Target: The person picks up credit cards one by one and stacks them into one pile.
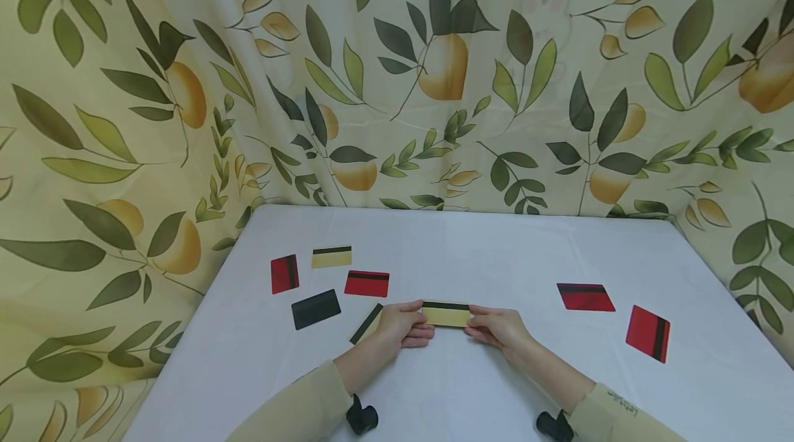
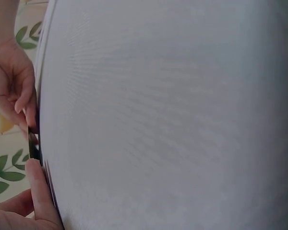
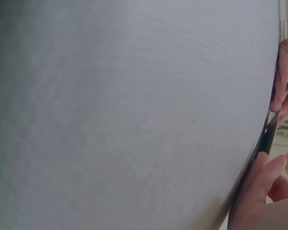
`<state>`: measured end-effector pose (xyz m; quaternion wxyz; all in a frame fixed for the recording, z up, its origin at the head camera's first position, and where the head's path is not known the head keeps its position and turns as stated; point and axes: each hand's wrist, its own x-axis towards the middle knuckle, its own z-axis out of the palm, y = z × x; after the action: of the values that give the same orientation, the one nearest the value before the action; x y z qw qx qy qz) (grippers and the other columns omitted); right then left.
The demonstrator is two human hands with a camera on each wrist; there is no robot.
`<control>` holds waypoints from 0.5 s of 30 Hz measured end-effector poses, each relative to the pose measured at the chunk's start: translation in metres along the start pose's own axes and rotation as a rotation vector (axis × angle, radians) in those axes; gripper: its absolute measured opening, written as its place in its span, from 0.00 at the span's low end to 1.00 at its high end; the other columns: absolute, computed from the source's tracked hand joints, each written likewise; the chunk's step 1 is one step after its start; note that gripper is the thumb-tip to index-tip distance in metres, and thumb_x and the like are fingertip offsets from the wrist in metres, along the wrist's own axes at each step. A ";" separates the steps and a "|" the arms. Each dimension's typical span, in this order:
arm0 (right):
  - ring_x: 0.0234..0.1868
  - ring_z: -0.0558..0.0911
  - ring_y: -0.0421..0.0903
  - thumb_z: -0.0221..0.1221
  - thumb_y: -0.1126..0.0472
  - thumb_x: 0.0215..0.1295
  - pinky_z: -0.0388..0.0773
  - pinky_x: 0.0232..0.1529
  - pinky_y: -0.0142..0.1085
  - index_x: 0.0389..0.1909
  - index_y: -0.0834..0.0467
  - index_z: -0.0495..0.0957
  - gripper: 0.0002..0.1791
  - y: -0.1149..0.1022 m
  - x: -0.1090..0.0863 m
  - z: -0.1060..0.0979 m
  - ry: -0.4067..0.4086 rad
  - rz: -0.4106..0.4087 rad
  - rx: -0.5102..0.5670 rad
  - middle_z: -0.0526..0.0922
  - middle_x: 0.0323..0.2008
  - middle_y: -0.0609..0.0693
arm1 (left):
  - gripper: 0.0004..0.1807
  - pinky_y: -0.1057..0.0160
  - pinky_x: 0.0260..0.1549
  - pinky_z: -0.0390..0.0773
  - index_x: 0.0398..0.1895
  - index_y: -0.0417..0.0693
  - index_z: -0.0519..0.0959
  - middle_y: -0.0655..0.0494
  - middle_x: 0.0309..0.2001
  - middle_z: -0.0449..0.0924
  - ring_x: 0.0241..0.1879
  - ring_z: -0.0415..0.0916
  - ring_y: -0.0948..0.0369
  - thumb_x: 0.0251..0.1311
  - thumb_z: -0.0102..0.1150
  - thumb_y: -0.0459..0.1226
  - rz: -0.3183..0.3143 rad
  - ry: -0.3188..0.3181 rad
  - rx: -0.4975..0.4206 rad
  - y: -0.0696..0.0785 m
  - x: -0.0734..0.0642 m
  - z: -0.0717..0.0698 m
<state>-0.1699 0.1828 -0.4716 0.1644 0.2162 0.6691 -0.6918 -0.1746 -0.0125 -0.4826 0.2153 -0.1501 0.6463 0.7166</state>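
A gold card with a black magnetic stripe (image 1: 445,315) is held level between both hands, low over the white table. My left hand (image 1: 400,327) pinches its left end, and my right hand (image 1: 501,329) pinches the right end. From the left wrist, the card (image 2: 31,143) appears nearly edge-on between the fingers of both hands. A similar thin edge of the card (image 3: 269,136) shows in the right wrist view. Partly covered by the left hand, another gold striped card (image 1: 366,325) lies on the table.
Left on the white table (image 1: 484,249) lie a red striped card (image 1: 284,274), a gold card (image 1: 331,257), a second red card (image 1: 367,284) and a black card (image 1: 316,309). Two more red cards (image 1: 586,297) lie at the right. A leaf-and-fruit patterned curtain (image 1: 397,83) hangs behind.
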 end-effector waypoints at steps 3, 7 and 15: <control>0.27 0.84 0.44 0.57 0.75 0.54 0.81 0.32 0.30 0.55 0.73 0.68 0.25 -0.001 -0.001 -0.001 0.000 -0.011 -0.012 0.79 0.43 0.67 | 0.24 0.61 0.25 0.82 0.59 0.40 0.70 0.41 0.30 0.83 0.27 0.83 0.55 0.57 0.55 0.29 -0.002 -0.013 -0.004 -0.001 0.002 0.000; 0.28 0.84 0.44 0.57 0.75 0.54 0.81 0.33 0.31 0.56 0.73 0.67 0.26 -0.002 -0.003 -0.002 -0.016 -0.019 -0.040 0.81 0.40 0.65 | 0.24 0.60 0.25 0.82 0.58 0.40 0.71 0.41 0.30 0.83 0.26 0.83 0.55 0.56 0.56 0.28 -0.015 -0.029 -0.005 -0.001 0.005 -0.002; 0.26 0.83 0.42 0.59 0.74 0.54 0.81 0.31 0.31 0.57 0.71 0.68 0.27 -0.003 -0.002 -0.006 -0.047 -0.012 -0.085 0.82 0.37 0.62 | 0.24 0.59 0.24 0.82 0.58 0.41 0.72 0.41 0.29 0.83 0.25 0.83 0.55 0.56 0.57 0.29 -0.028 -0.041 0.029 0.000 0.008 -0.003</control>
<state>-0.1693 0.1884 -0.4681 0.1850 0.1888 0.6950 -0.6687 -0.1814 -0.0149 -0.4867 0.2409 -0.1413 0.6500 0.7068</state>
